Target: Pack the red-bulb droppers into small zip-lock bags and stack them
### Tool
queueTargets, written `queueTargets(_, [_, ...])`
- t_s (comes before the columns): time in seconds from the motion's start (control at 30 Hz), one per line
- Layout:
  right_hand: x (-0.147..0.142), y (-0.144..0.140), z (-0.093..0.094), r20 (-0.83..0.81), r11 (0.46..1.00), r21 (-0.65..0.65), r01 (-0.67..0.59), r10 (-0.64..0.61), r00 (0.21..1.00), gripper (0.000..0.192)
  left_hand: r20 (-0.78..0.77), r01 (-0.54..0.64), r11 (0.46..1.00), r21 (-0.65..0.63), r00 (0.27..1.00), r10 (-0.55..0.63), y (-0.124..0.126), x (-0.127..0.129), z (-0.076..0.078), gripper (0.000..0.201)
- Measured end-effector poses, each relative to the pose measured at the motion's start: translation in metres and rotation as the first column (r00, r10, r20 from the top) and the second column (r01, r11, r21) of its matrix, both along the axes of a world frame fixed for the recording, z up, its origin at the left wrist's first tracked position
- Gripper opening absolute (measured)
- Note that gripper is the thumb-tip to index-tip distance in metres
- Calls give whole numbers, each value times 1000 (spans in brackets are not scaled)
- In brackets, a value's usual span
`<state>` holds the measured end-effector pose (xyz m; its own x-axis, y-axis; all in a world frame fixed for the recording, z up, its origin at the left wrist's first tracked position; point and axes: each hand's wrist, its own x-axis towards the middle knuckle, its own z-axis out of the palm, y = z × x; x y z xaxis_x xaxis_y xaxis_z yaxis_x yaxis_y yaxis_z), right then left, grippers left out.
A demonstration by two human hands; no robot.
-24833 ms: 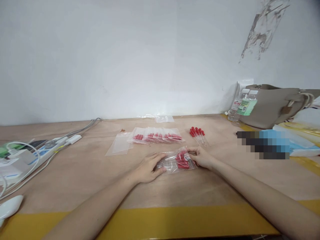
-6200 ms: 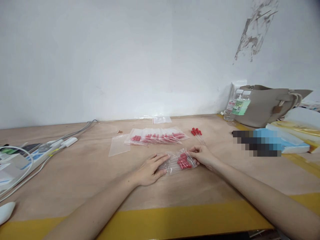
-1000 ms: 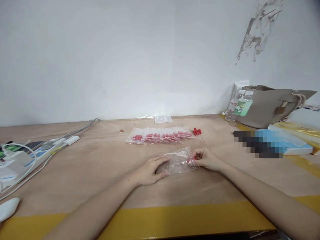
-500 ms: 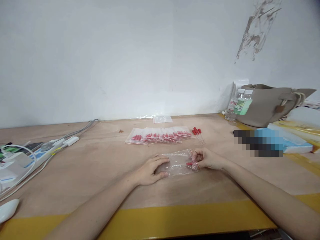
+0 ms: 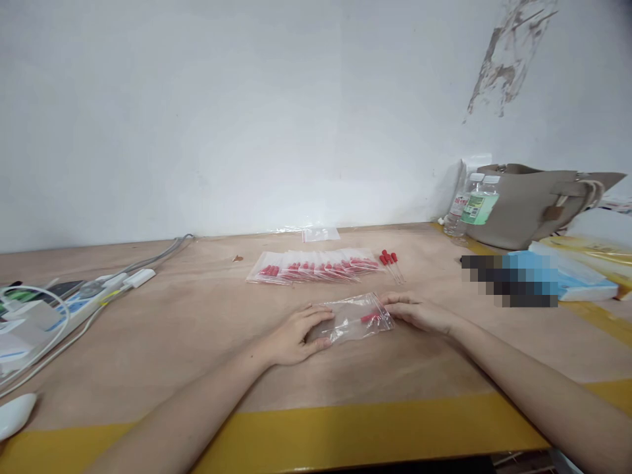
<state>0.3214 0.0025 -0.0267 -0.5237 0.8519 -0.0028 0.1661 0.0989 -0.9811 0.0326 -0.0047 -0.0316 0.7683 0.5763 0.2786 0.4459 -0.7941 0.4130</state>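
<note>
Small packing workshop. A plywood counter (image 5: 197,342) with a yellow-taped front edge stands against a bare, scuffed white wall (image 5: 247,112); a row of filled zip bags (image 5: 316,268) lies at 12 o'clock, a power strip (image 5: 74,306) at 9 o'clock, a handbag (image 5: 533,204) at 2 o'clock.

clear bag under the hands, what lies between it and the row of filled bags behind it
Only bare wooden table lies between the clear bag and the row of filled bags, as the head view shows.

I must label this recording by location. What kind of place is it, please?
Probably a small hand-packing workbench, not a home table. A row of filled bags lies on a plywood table edged with yellow tape, loose red-capped droppers wait beside it, and a power strip sits left.
</note>
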Motion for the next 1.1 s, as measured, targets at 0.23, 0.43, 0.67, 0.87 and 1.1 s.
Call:
queueTargets(0.23, [-7,-9,-3,147,983,-29,180,-174,974,32,10,-29,999,-16,1000,29,-2,1,3,44])
queueTargets(0.43, [-14,-11,-7,139,943,-78,324,-312,940,34,14,-43,999,-7,999,43,-2,1,1,45])
queueTargets(0.67, [-15,-8,-10,-40,945,-193,263,-276,960,31,8,-44,999,10,999,44,-2,2,0,43])
queueTargets(0.87, [-14,-6,-9,-65,917,-286,277,-307,949,34,36,-31,999,5,999,31,-1,1,0,38])
queueTargets(1.1, [7,13,-9,245,892,9,453,-441,863,33,50,-33,997,-63,998,36,-2,2,4,19])
